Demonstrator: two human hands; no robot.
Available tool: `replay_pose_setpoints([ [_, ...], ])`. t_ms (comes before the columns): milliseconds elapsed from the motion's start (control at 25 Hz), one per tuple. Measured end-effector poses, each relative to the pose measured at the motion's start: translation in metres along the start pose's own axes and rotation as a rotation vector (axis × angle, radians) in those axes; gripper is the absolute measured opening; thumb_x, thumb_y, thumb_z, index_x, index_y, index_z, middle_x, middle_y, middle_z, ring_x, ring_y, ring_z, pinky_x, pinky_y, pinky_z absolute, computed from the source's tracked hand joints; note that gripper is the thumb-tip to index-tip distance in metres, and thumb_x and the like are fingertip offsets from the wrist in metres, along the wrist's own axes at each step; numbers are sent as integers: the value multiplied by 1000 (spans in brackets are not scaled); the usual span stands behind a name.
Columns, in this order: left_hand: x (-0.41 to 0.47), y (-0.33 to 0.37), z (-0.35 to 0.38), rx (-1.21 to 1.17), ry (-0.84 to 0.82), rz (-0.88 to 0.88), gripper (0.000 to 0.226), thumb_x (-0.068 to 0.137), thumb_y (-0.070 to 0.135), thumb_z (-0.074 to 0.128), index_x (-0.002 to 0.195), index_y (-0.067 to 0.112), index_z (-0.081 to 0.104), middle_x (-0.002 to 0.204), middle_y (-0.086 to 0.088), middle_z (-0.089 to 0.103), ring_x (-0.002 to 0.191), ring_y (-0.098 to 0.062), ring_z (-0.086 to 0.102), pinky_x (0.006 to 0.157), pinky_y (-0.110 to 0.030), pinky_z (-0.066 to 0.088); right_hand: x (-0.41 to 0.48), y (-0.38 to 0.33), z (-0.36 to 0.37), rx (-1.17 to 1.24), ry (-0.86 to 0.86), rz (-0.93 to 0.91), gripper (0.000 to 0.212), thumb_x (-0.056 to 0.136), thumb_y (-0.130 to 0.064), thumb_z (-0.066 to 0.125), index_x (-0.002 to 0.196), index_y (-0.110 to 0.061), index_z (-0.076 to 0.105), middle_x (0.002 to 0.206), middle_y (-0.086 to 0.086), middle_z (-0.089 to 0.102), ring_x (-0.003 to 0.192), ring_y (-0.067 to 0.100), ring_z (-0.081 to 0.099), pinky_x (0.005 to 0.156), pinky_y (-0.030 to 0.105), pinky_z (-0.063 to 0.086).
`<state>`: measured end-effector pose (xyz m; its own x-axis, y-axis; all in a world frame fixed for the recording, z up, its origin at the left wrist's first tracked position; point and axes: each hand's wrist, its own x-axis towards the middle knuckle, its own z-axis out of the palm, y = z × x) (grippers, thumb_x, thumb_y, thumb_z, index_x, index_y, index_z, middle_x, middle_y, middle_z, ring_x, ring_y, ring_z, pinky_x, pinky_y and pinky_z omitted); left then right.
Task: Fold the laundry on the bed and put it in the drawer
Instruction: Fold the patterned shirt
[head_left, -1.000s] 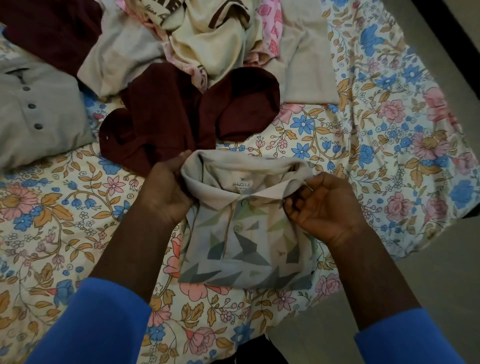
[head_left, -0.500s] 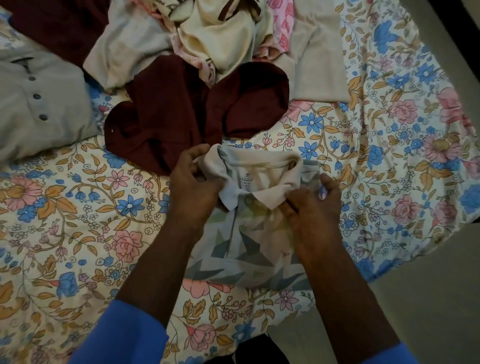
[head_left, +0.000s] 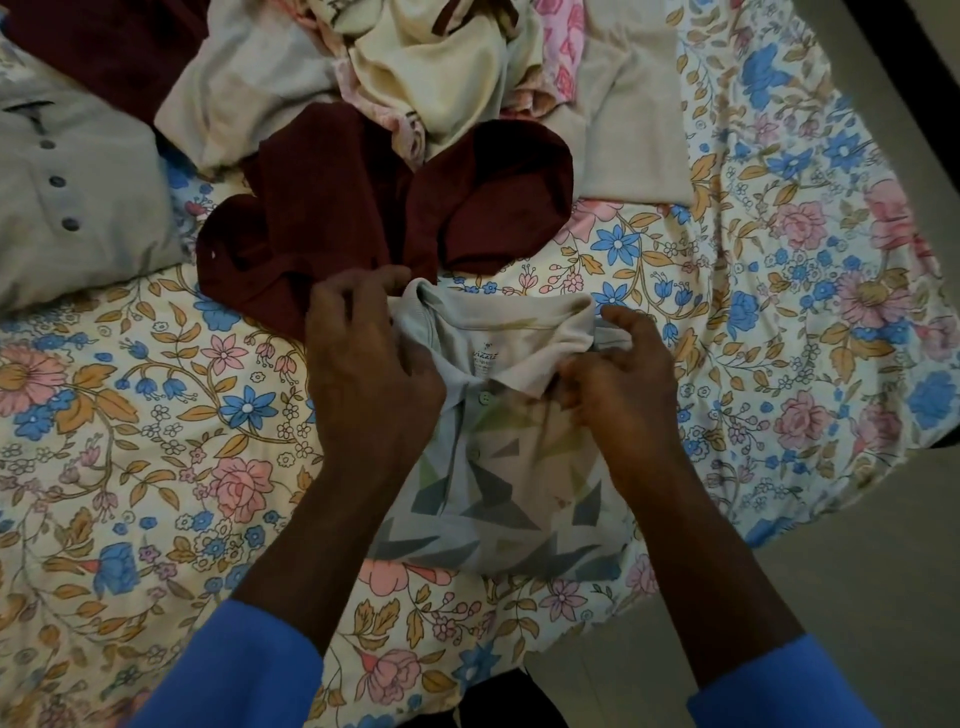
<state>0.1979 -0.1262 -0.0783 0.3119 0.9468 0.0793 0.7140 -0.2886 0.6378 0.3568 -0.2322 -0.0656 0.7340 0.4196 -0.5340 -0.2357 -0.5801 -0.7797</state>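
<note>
Left grip has spread its fingers over the collar, hold unclear to me | with right grip I pinch collar tip | shirt folded on bed

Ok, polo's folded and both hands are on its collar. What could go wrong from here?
1. The left hand and right hand grip the polo only at the collar end; lifted that way, the lower fold may drop open.
2. The maroon garment lies against the left hand and might get dragged along.
3. The polo's lower right corner sits near the edge of the bed, so it could slip to the floor.
</note>
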Motion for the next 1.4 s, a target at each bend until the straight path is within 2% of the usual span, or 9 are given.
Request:
replay_pose_setpoints([
  [160, -11, 35, 17, -131, -324, 80, 41, 100, 45, 62, 133, 21, 63, 120, 8, 67, 90, -6, 63, 81, -20, 47, 25, -15, -12, -333, 142, -183, 46, 96, -64, 57, 124, -29, 64, 93, -9, 71, 85, 10, 71, 81, 41, 60],
  [360, -6, 33, 39, 8, -391, 141, 18, 97, 33, 66, 112, 23, 69, 102, 4, 67, 91, -16, 63, 80, -33, 49, 53, -15, -7, -344, 59, -312, 23, 94, -23, 69, 114, -33, 63, 78, 1, 72, 74, 14, 72, 79, 47, 62],
  [480, -13, 26, 18, -112, -150, 119, 20, 101, 36, 64, 115, 22, 67, 110, 5, 57, 88, -8, 57, 74, -15, 41, 47, -10, -20, -215, 244, -201, 12, 98, -42, 62, 107, -33, 61, 87, -9, 69, 81, 10, 69, 81, 43, 58],
  [600, -16, -6, -1, -65, 160, -252, 29, 105, 43, 52, 111, 18, 65, 109, -2, 61, 98, -19, 58, 74, -21, 34, 25, 32, -23, -415, 308, -63, 46, 98, -65, 46, 121, -27, 54, 109, -5, 64, 96, 18, 64, 85, 41, 52],
  [680, -20, -27, 7, 3, -6, -369, 33, 105, 44, 49, 110, 16, 65, 106, -6, 63, 100, -25, 59, 78, -29, 34, 13, 62, -14, -572, 298, -88, 44, 101, -63, 42, 116, -22, 52, 108, 0, 61, 97, 23, 61, 82, 40, 50],
  [760, -26, -33, 17, 78, -134, -225, 30, 104, 40, 53, 108, 12, 63, 105, -11, 60, 99, -28, 56, 77, -32, 33, 11, 78, -7, -636, 353, -182, 37, 104, -54, 43, 108, -18, 52, 102, 3, 57, 95, 26, 58, 76, 40, 47],
  [920, 13, -25, 0, -10, 54, -188, 24, 107, 33, 51, 104, 11, 61, 95, -3, 60, 84, -16, 51, 68, -20, 26, 16, 88, -3, -632, 475, -276, 34, 107, -47, 43, 105, -14, 52, 97, 6, 57, 89, 27, 55, 70, 36, 39],
  [1120, 16, -25, -4, -76, -302, -294, 36, 89, 24, 69, 124, 27, 64, 97, 16, 66, 80, 0, 59, 62, -13, 35, 16, 98, 6, -653, 570, -304, 33, 109, -42, 42, 109, -11, 53, 99, 10, 58, 90, 29, 56, 69, 34, 35],
  [1400, 21, -27, 1, -128, -301, -107, 18, 94, 34, 71, 111, 31, 67, 95, 10, 68, 79, -1, 62, 70, -22, 48, 19, 104, 14, -656, 658, -348, 29, 108, -36, 41, 106, -10, 52, 94, 10, 55, 83, 28, 54, 65, 38, 44],
])
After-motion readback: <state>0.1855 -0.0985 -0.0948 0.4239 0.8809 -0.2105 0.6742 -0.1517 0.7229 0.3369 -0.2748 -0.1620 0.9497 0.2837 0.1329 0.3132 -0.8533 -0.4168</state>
